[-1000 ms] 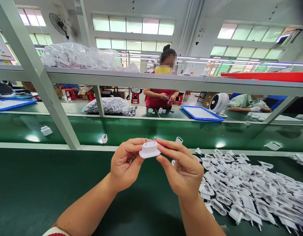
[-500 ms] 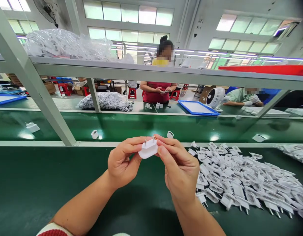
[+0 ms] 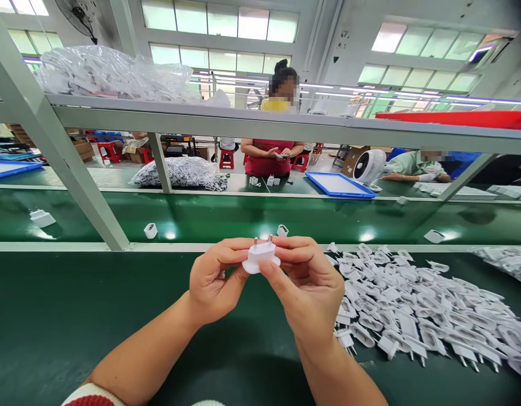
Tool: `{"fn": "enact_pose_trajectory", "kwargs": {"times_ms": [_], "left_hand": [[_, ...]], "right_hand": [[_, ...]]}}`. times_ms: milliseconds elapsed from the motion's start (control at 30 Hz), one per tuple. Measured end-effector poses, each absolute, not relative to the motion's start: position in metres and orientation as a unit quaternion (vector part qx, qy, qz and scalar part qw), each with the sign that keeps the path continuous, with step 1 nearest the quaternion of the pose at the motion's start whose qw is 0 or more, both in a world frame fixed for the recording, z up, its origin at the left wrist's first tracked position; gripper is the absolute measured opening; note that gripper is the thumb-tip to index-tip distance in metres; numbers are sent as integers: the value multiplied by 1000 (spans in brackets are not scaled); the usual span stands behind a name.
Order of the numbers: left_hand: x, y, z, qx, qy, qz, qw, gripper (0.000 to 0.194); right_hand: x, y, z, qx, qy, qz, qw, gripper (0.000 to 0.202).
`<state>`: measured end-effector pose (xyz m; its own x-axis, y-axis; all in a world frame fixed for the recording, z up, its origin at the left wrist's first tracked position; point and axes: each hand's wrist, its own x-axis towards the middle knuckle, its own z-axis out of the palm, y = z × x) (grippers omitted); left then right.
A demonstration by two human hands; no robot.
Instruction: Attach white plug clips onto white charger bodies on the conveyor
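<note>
Between my two hands, above the dark green tabletop (image 3: pixel 116 316), is a white two-pin plug housing (image 3: pixel 260 255) with its metal pins pointing up and away. My left hand (image 3: pixel 218 279) pinches its left end between thumb and fingers. My right hand (image 3: pixel 311 282) grips the right end, its thumb pressed on the near face. What lies behind the plug is hidden by the fingers. To the right of my right hand spreads a heap of white plug housings (image 3: pixel 413 304), many with pins showing.
Beyond a metal rail runs a green conveyor belt (image 3: pixel 218 217) carrying several white charger pieces, one a white charger piece (image 3: pixel 150 230). A slanted post (image 3: pixel 70 152) and a shelf (image 3: pixel 286 119) stand ahead. Across the belt are a co-worker (image 3: pixel 266 158), a blue-rimmed tray (image 3: pixel 340 185) and a fan (image 3: pixel 369 167).
The plug has shifted slightly right, and my right thumb has moved left onto its near face. Pieces on the belt have travelled left.
</note>
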<state>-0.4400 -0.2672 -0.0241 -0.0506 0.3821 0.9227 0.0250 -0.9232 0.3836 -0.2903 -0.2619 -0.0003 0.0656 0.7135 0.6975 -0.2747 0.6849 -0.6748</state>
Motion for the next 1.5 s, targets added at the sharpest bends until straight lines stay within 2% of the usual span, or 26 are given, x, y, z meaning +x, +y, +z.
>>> {"fn": "enact_pose_trajectory", "kwargs": {"times_ms": [267, 367, 533, 600, 667, 733, 833, 967, 1000, 1067, 1133, 1167, 1267, 1333, 1433, 1500], "left_hand": [[-437, -276, -10, 625, 186, 701, 289, 21], [-436, -275, -4, 609, 178, 709, 308, 18], [-438, -270, -10, 614, 157, 702, 324, 23], [-438, -268, -14, 626, 159, 697, 311, 26], [-438, -266, -16, 649, 169, 687, 279, 28], [-437, -265, -16, 673, 189, 684, 209, 26], [-443, -258, -14, 685, 248, 677, 103, 23], [-477, -226, -32, 664, 370, 630, 159, 52], [-491, -214, -41, 638, 412, 626, 174, 52], [-526, -190, -63, 562, 501, 637, 166, 34], [-571, -177, -82, 452, 594, 655, 116, 16], [-597, -177, -88, 389, 634, 665, 75, 13], [-677, -197, -93, 183, 711, 674, -76, 20], [-727, -216, -88, 86, 742, 653, -126, 22], [-782, -230, -80, 77, 787, 605, -91, 9], [-803, -227, -80, 146, 806, 569, -67, 18]], "right_hand": [[-269, -257, 16, -204, -590, 529, 575, 18], [-268, -264, 19, -225, -565, 546, 577, 16], [-270, -262, 17, -209, -558, 538, 596, 13], [-270, -254, 14, -191, -576, 535, 587, 10], [-269, -245, 11, -189, -591, 545, 564, 20], [-270, -237, 8, -210, -605, 537, 549, 26], [-272, -230, 6, -263, -610, 465, 585, 19], [-276, -228, 5, -327, -559, 400, 649, 24], [-277, -228, 5, -336, -554, 399, 649, 25], [-278, -229, 4, -347, -558, 408, 634, 27], [-278, -228, 3, -348, -566, 426, 614, 28], [-279, -227, 2, -347, -569, 433, 607, 28], [-281, -223, -1, -338, -563, 447, 607, 28], [-284, -220, -4, -331, -556, 460, 608, 28], [-291, -218, -8, -317, -559, 494, 586, 26], [-296, -220, -12, -308, -571, 509, 566, 22]]}}
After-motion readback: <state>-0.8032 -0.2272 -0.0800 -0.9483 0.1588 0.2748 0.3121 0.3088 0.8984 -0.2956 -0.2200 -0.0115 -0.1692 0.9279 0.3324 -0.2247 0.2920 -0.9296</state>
